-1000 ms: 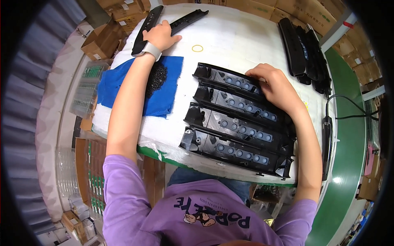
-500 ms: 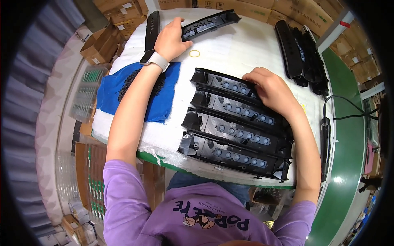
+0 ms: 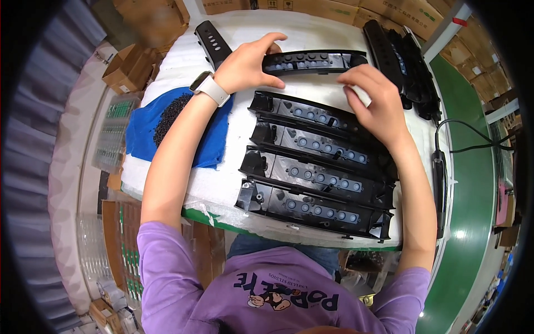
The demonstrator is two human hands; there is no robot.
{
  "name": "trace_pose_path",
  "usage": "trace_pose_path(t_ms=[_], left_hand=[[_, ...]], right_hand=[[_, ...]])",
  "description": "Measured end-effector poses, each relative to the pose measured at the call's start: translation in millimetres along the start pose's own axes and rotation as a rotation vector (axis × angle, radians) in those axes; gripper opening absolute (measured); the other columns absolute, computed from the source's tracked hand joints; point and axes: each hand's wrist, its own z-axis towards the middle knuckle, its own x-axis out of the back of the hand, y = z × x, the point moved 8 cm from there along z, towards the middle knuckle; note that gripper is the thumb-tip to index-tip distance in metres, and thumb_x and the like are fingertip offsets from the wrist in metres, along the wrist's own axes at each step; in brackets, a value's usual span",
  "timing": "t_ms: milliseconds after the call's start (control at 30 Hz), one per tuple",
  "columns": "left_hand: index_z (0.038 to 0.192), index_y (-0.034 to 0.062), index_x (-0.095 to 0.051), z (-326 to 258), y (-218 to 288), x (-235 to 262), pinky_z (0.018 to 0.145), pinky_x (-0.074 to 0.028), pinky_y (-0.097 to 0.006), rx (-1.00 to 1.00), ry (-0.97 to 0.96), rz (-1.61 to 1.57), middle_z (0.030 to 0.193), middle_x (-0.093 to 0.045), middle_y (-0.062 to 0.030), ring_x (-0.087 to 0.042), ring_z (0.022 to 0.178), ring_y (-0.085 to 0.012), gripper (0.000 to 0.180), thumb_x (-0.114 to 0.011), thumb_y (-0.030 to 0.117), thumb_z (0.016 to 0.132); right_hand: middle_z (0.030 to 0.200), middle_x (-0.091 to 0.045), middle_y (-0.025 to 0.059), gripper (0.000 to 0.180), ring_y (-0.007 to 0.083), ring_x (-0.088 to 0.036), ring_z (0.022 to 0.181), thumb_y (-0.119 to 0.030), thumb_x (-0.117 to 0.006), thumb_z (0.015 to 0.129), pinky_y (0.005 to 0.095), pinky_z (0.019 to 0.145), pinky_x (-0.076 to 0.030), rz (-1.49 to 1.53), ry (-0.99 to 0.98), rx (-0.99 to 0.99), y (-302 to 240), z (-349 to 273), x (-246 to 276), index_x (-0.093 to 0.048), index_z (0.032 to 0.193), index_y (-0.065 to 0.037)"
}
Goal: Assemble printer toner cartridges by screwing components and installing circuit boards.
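A long curved black plastic housing (image 3: 314, 62) with a row of round buttons lies beyond a stack-like row of similar housings. My left hand (image 3: 248, 62) straddles its left end, thumb and forefinger spread wide on either side; the other fingers are partly hidden. Near its right end hovers my right hand (image 3: 375, 100), loosely curled with a gap between thumb and forefinger. Several black housings (image 3: 320, 178) lie side by side in front of me, hollow side up, showing grey round buttons. Another black piece with oval holes (image 3: 213, 43) sits behind my left hand.
A blue cloth (image 3: 207, 146) bearing a heap of small black parts (image 3: 168, 119) lies at the left. More black housings (image 3: 386, 53) are gathered at the far right. A black cable (image 3: 473, 149) loops off the table's right edge. Cardboard boxes (image 3: 328, 12) stand behind.
The far housing has shifted right and lies more level, with my left hand moving along beside it. My right hand has lifted off the row's farthest housing and moved away from me.
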Motion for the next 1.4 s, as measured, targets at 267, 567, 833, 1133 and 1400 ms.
trace_pose_path(t_ms=[267, 567, 833, 1133, 1400], left_hand=[[0.130, 0.0107, -0.041, -3.7, 6.6, -22.0, 0.090, -0.045, -0.038, -0.009, -0.115, 0.094, 0.108, -0.062, -0.0165, -0.058, 0.105, -0.0310, 0.077, -0.079, 0.027, 0.065], [0.109, 0.0030, -0.059, 0.2, 6.9, -13.2, 0.083, -0.048, -0.034, -0.049, -0.193, 0.046, 0.096, -0.066, -0.0158, -0.063, 0.092, -0.0271, 0.039, -0.067, 0.028, 0.080], [0.087, 0.0027, -0.067, -8.0, -24.6, 25.5, 0.064, -0.047, -0.030, 0.110, 0.059, 0.146, 0.074, -0.065, -0.0110, -0.061, 0.066, -0.0203, 0.023, -0.061, 0.025, 0.084], [0.078, 0.0020, -0.067, -14.9, -40.8, 42.3, 0.063, -0.048, -0.036, 0.196, 0.201, 0.515, 0.071, -0.064, -0.0124, -0.062, 0.068, -0.0280, 0.025, -0.062, 0.027, 0.079], [0.094, 0.0015, -0.065, -6.1, -2.5, -6.0, 0.075, -0.048, -0.035, 0.005, -0.074, 0.032, 0.088, -0.066, -0.0141, -0.062, 0.082, -0.0293, 0.029, -0.060, 0.029, 0.085]], right_hand=[[0.113, -0.057, 0.0159, 0.036, 0.0330, -0.057, 0.100, -0.017, -0.066, 0.076, 0.0370, 0.088, -0.046, -0.128, -0.090, -0.217, 38.6, -12.5, -15.2, -0.060, 0.107, 0.000], [0.099, -0.062, 0.0119, 0.021, 0.0305, -0.060, 0.091, -0.019, -0.069, 0.073, 0.0367, 0.082, -0.048, -0.050, -0.317, -0.295, 53.5, -24.8, -32.6, -0.066, 0.086, -0.002], [0.090, -0.062, 0.0110, 0.017, 0.0292, -0.060, 0.085, -0.015, -0.071, 0.070, 0.0348, 0.077, -0.047, 0.021, -0.396, -0.365, 49.4, -19.8, -27.1, -0.065, 0.077, -0.002], [0.092, -0.062, 0.0118, 0.015, 0.0228, -0.059, 0.072, -0.011, -0.074, 0.067, 0.0304, 0.063, -0.045, 0.087, -0.508, -0.437, 57.1, -22.8, -17.7, -0.065, 0.074, 0.000], [0.082, -0.067, 0.0140, 0.014, 0.0276, -0.065, 0.082, -0.008, -0.073, 0.065, 0.0347, 0.074, -0.050, -0.132, -0.711, -0.415, 60.4, -31.4, -0.8, -0.069, 0.078, -0.001]])
